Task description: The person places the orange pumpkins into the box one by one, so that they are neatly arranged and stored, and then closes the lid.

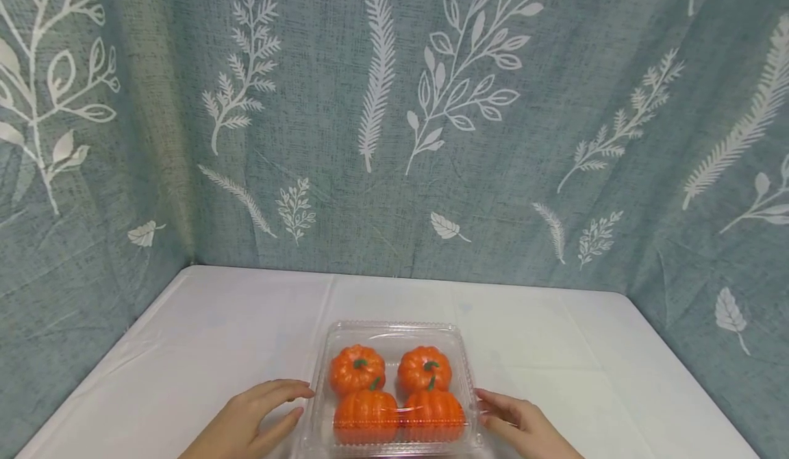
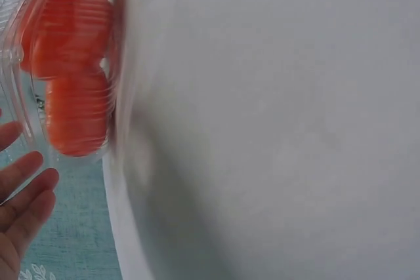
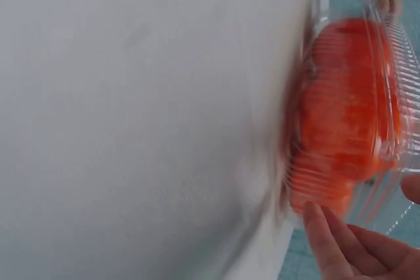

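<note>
A transparent plastic clamshell box [image 1: 394, 326] lies on the table with its lid down. Inside are several small orange pumpkins [image 1: 368, 414] with green stems, set in two rows. My left hand [image 1: 249, 418] is at the box's left side, thumb and fingers spread, fingertips close to its edge. On the opposite side my right hand [image 1: 520, 425] has its fingertips at the box's right edge; whether they touch it I cannot tell. In the left wrist view, the left hand's fingers [image 2: 33, 211] extend beside the ribbed wall. The right wrist view shows fingers [image 3: 321, 237] by the box, nothing gripped.
A white cloth covers the table [image 1: 542, 349], which extends to both sides of the box and behind it. Blue-green curtains [image 1: 333, 205] with white leaf prints enclose the table's back and sides.
</note>
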`<state>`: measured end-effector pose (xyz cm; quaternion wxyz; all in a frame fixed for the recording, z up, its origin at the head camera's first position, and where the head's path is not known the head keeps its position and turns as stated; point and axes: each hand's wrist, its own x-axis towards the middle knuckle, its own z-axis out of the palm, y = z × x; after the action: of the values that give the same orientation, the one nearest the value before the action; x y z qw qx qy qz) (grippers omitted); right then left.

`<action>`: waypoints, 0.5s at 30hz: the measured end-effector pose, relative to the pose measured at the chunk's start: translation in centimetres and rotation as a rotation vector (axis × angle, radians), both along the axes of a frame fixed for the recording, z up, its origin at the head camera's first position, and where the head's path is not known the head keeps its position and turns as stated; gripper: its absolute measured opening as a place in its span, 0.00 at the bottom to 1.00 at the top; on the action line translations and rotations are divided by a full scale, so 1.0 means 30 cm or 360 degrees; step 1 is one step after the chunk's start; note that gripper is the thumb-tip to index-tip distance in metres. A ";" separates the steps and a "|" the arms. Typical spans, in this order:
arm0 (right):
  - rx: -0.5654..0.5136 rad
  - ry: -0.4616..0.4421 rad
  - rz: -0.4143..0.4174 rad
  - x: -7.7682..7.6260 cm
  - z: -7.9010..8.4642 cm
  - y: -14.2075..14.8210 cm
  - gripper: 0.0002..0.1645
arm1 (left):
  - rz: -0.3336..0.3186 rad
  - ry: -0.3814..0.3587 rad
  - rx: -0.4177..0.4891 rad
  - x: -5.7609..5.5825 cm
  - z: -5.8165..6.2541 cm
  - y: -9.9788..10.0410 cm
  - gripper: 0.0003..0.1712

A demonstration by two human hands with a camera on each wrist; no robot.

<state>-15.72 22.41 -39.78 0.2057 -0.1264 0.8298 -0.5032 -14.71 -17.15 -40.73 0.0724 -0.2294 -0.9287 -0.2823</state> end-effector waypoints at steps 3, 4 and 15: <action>-0.0018 -0.0061 -0.0007 0.008 -0.014 0.005 0.34 | 0.0007 -0.0070 0.0086 0.016 -0.010 0.003 0.15; -0.0025 -0.0091 -0.0015 0.010 -0.019 0.006 0.34 | -0.0003 -0.0055 0.0120 0.020 -0.016 0.004 0.15; -0.0259 -0.0169 0.0116 0.017 -0.051 0.019 0.26 | -0.0024 -0.0679 0.0746 0.029 -0.072 0.034 0.23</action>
<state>-15.20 22.97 -41.32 0.2567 -0.1459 0.7688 -0.5672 -13.85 -16.13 -42.89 -0.0752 -0.1489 -0.8308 -0.5310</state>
